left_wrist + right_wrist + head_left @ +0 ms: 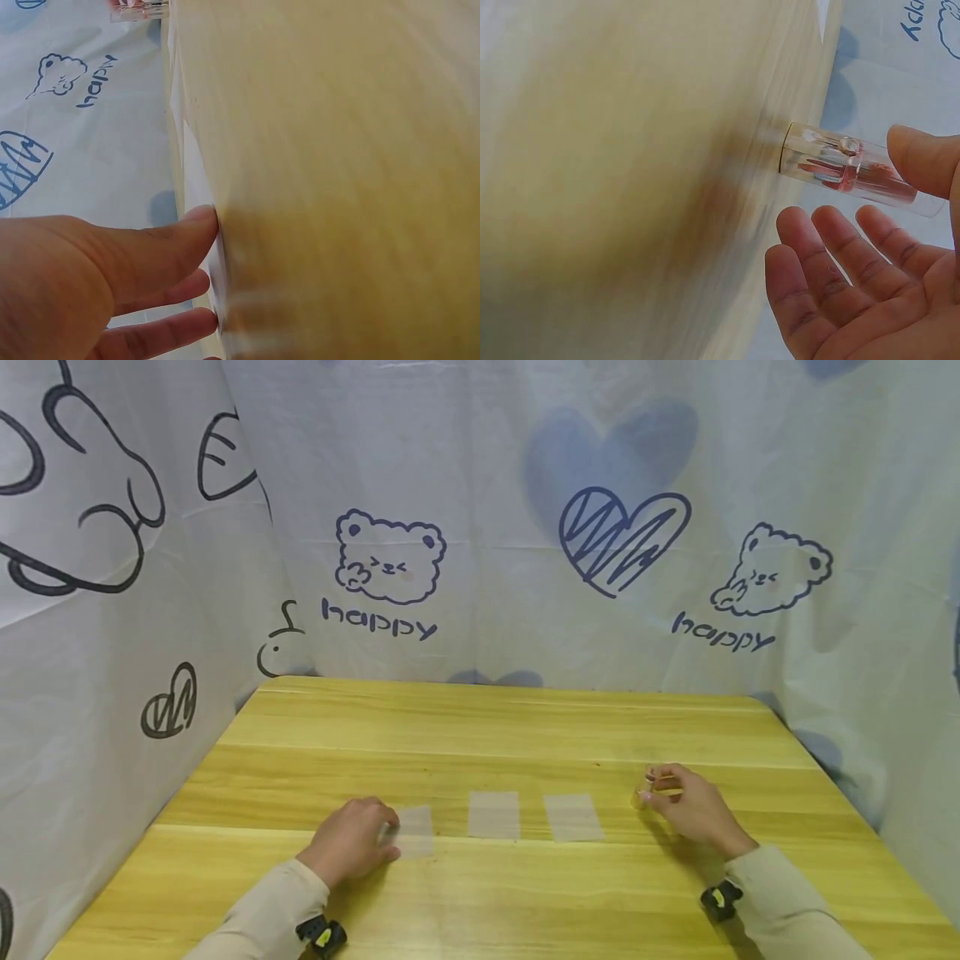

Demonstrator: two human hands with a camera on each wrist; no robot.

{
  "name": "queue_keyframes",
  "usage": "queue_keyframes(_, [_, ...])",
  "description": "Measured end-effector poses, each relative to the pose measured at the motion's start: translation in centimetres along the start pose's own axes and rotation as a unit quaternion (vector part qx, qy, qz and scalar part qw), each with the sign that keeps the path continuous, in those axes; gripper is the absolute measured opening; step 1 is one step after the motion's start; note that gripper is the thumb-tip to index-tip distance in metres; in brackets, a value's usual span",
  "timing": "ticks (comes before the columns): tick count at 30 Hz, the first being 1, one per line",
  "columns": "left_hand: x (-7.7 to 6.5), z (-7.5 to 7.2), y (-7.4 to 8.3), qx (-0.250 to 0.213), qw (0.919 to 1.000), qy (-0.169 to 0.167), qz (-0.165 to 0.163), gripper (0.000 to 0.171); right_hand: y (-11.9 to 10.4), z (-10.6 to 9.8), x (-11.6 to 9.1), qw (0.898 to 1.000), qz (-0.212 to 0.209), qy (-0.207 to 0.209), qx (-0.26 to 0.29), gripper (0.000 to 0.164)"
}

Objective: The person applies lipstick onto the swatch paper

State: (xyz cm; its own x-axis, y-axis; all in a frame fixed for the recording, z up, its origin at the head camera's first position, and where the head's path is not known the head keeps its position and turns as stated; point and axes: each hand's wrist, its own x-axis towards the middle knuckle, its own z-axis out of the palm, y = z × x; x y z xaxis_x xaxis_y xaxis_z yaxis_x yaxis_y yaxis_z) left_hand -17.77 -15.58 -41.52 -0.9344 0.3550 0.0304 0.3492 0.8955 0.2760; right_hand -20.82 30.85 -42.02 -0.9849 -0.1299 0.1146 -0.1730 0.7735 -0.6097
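Note:
Near the left end of the row, my left hand [352, 839] rests low at the edge of a thin white paper sheet [416, 832]. In the left wrist view its thumb [187, 232] and fingers reach down to the sheet, apart from one another. My right hand [690, 806] is around a small clear cylindrical tube [862, 169] with a reddish core, like a lipstick, standing upright on the table. The thumb [926, 161] overlaps the tube's upper end, while the other fingers stay extended beside it, with a visible gap.
Two more white sheets, a middle sheet [494, 815] and a right sheet [573, 817], lie in the row between my hands. The wood-grain table [480, 727] ends at white curtains [480, 568] with drawings, at the back and both sides.

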Motion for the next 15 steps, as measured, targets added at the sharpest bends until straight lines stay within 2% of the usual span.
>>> queue_keyframes(15, [0.13, -0.17, 0.03, -0.005, 1.0, -0.003, 0.008, 0.03, -0.24, 0.18, 0.19, 1.0, 0.008, -0.02, 0.0, 0.04])
